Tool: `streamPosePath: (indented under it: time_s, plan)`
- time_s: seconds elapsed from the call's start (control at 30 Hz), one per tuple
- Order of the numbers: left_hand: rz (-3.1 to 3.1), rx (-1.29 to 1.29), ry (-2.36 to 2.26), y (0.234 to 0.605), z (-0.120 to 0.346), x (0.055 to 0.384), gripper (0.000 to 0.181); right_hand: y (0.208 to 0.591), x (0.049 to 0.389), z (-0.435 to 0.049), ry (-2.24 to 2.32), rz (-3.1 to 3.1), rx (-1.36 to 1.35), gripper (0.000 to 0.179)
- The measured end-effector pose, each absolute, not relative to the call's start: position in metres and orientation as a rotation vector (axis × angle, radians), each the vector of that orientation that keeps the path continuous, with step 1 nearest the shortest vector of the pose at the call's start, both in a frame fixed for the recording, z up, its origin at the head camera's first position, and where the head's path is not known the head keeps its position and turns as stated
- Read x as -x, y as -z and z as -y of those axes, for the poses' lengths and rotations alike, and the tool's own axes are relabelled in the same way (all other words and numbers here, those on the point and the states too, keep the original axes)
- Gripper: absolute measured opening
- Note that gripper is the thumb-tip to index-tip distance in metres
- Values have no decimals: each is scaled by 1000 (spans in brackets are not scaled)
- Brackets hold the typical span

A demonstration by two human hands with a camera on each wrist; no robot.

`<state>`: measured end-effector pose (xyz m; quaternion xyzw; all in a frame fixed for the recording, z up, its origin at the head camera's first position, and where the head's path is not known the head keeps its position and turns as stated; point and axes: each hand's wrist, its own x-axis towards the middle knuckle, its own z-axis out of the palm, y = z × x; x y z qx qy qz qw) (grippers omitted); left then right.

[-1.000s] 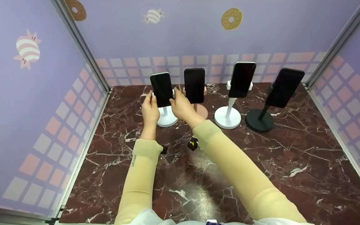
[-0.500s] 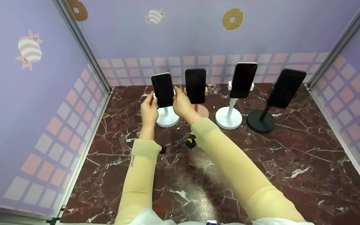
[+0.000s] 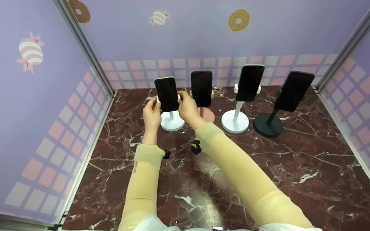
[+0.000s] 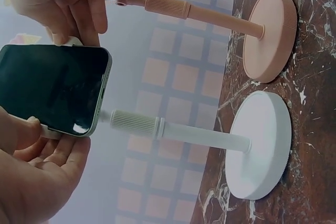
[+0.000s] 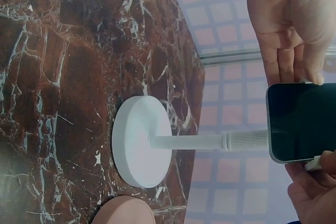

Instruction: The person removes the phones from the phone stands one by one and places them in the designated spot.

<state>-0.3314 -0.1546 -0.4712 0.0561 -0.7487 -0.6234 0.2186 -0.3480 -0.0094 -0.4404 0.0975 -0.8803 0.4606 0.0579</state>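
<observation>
At the left of the row, a black-screened smartphone stands nearly upright in a white phone stand. My left hand grips the stand's holder at the phone's left edge, thumb in front on the white side clamp and fingers behind. On the opposite edge, my right hand pinches the other white clamp, fingers reaching behind the phone. The white pole below runs down to the round base. The holder's back is hidden by the phone.
Close to the right hand is a pink stand with a dark phone. Farther right are another white stand and a black stand, each bearing a phone. Patterned walls enclose the marbled table.
Both hands stay at the leftmost phone. The right thumb has shifted from the phone's front edge to the side clamp. The left hand has moved slightly left, and the phone's top sits slightly lower.
</observation>
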Motion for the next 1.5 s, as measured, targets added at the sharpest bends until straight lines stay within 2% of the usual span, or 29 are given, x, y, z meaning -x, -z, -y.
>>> streamPosePath:
  time_s: [0.83, 1.5]
  plan:
    - [1907, -65, 1853, 479, 156, 320, 37, 450, 339, 2, -1423, 2556, -419, 32]
    - [1799, 29, 1867, 475, 144, 282, 35, 442, 307, -17, -1532, 2397, -563, 28]
